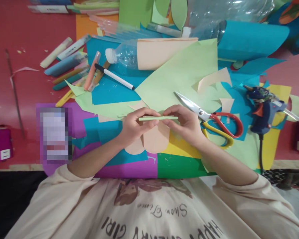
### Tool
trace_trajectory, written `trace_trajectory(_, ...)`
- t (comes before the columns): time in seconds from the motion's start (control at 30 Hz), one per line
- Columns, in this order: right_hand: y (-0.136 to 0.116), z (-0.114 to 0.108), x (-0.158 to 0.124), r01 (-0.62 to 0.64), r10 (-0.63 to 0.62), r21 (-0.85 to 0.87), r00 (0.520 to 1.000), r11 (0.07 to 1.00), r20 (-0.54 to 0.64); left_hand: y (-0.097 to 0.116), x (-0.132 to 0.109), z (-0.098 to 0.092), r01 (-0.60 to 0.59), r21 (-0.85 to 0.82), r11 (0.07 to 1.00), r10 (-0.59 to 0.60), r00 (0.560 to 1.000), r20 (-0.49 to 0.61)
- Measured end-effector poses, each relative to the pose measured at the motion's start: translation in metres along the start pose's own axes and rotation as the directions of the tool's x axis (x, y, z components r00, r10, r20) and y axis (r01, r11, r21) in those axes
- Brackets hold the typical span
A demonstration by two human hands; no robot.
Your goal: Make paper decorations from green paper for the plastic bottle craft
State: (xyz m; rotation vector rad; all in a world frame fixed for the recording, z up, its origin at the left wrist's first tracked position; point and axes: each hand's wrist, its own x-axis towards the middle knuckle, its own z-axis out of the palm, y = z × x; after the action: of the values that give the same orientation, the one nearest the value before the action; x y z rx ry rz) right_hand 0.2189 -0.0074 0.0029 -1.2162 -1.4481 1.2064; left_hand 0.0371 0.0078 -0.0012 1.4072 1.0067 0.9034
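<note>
Between my two hands I hold a few thin pieces of light green paper (pixel 161 118), seen edge-on. My left hand (pixel 138 124) pinches the left part with thumb and fingers, and my right hand (pixel 183 124) pinches the right part. Just below lie rounded peach paper cutouts (pixel 156 139), partly covered by my hands. Scissors (pixel 201 114) with one red and one yellow handle lie beside my right hand, blades apart. A large light green sheet (pixel 184 76) spreads out beyond my hands.
A bottle wrapped in peach paper (pixel 164 53) and another in blue paper (pixel 254 39) lie at the back. Markers (pixel 69 59) cluster on the left, near a blurred phone (pixel 54 132). A glue gun (pixel 266 109) with its cord lies at the right.
</note>
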Motion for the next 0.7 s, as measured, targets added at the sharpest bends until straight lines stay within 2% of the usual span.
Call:
trace_trajectory(0.13,-0.001,-0.002,0.002,0.008,-0.007,0.020,1.000,1.000,-0.029,0.002,0.000,0.001,0.052,-0.074,0.996,-0.055,0.998,-0.037)
trace_trajectory(0.27,0.000,-0.003,0.002,0.030,-0.029,0.028,0.999,0.999,-0.041,0.004,0.001,0.001,0.097,-0.037,0.995,-0.098,0.995,-0.027)
trace_trajectory(0.4,0.001,-0.004,0.002,0.055,-0.057,-0.046,0.998,0.997,-0.031,0.004,0.001,0.000,0.103,-0.033,0.994,-0.104,0.993,-0.048)
trace_trajectory(0.5,0.000,-0.008,0.003,0.188,-0.202,-0.230,0.979,0.955,-0.037,0.002,0.002,-0.001,0.112,-0.037,0.993,-0.114,0.990,-0.079)
trace_trajectory(0.6,-0.003,-0.012,0.004,0.366,-0.405,-0.437,0.914,0.822,0.004,0.001,0.005,-0.003,0.107,-0.048,0.993,-0.111,0.988,-0.103)
trace_trajectory(0.7,-0.003,-0.012,0.004,0.401,-0.457,-0.510,0.889,0.761,0.017,0.002,0.006,-0.005,0.096,-0.062,0.993,-0.102,0.989,-0.108)
